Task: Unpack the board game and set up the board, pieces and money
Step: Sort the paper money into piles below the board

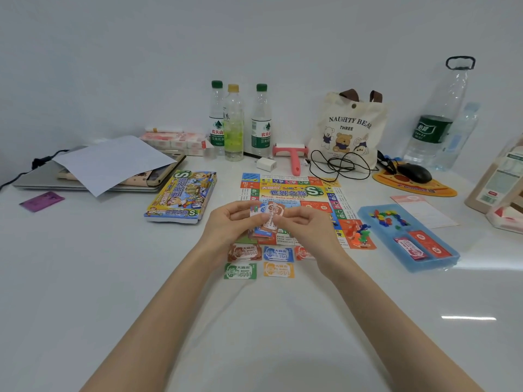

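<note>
The colourful game board [300, 193] lies unfolded on the white table. Just above its near edge, my left hand [229, 224] and my right hand [308, 224] together pinch a small stack of paper money notes [268, 215]. Sorted money piles lie in front of the board: brown [244, 252], blue [278, 253], red [304, 252], green [240, 270] and orange [278, 269]. The game box [181, 196] sits left of the board. A blue plastic tray [441, 260] on the right holds coloured pieces [389, 217] and red card packs [421, 244]. Plastic pawns [360, 233] stand on the board's right corner.
Three bottles [235, 123] stand behind the board, with a charger, a pink roller [293, 155], a black cable and a tote bag [349, 128]. A laptop under paper [110, 162] lies at the left. A mouse [414, 172] and large bottles sit at the right.
</note>
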`<state>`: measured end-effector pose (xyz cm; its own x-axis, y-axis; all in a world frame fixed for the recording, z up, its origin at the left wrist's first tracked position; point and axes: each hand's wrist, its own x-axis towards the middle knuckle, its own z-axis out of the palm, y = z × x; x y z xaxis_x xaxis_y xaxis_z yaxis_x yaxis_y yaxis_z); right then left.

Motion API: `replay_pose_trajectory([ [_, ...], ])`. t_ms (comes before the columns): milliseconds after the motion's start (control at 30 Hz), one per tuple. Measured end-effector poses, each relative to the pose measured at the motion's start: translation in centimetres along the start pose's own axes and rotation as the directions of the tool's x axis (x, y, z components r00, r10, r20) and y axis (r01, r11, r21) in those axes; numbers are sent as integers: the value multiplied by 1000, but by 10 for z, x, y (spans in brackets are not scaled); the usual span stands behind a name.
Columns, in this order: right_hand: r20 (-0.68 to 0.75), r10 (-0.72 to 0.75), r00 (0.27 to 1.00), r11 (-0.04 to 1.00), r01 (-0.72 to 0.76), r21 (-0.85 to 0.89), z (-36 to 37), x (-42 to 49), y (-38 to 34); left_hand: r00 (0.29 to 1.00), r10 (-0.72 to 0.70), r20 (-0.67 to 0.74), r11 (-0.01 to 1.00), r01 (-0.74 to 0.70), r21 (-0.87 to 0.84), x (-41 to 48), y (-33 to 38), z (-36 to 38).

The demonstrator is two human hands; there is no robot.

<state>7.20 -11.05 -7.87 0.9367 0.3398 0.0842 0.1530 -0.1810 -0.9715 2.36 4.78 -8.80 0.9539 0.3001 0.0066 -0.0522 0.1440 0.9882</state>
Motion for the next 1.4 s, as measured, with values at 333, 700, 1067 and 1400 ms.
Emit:
replay_pose_trajectory([
  [333,66,-21,998,999,24,-45,-6,7,-6,989,-57,-134,964,20,-265,8,2,-11],
  [700,385,61,921,870,140,-473,17,29,-15,944,0,-330,960,-91,-263,12,5,-29],
  [1067,385,74,920,897,108,-429,32,29,-8,941,-12,-339,949,-97,-301,16,5,-32],
  [1400,334,18,942,823,176,-540,43,26,11,952,0,-308,956,-91,-279,15,4,-31],
])
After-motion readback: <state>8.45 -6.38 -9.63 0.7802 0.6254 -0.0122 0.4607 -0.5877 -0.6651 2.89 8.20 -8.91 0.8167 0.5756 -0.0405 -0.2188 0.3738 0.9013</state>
